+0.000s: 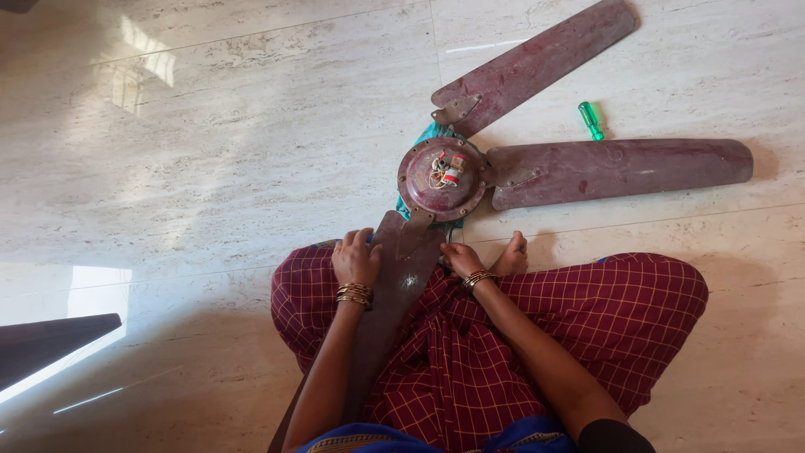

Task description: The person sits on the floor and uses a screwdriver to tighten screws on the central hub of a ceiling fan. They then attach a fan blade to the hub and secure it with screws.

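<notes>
A dark red ceiling fan lies on the marble floor, its round motor hub (442, 178) showing exposed wires and a small red part. One blade (394, 294) runs toward me across my lap. My left hand (355, 258) rests flat on that blade's left edge, fingers apart. At the blade's right edge, just below the hub bracket, my right hand (460, 258) has its fingers curled; what they pinch is too small to tell. Both wrists wear gold bangles.
Two other blades (537, 63) (620, 170) spread to the upper right and right. A green-handled screwdriver (591, 120) lies on the floor between them. A teal cloth (429, 134) sits under the hub. My bare foot (511, 256) is beside my right hand. A dark object (50, 344) is at the left.
</notes>
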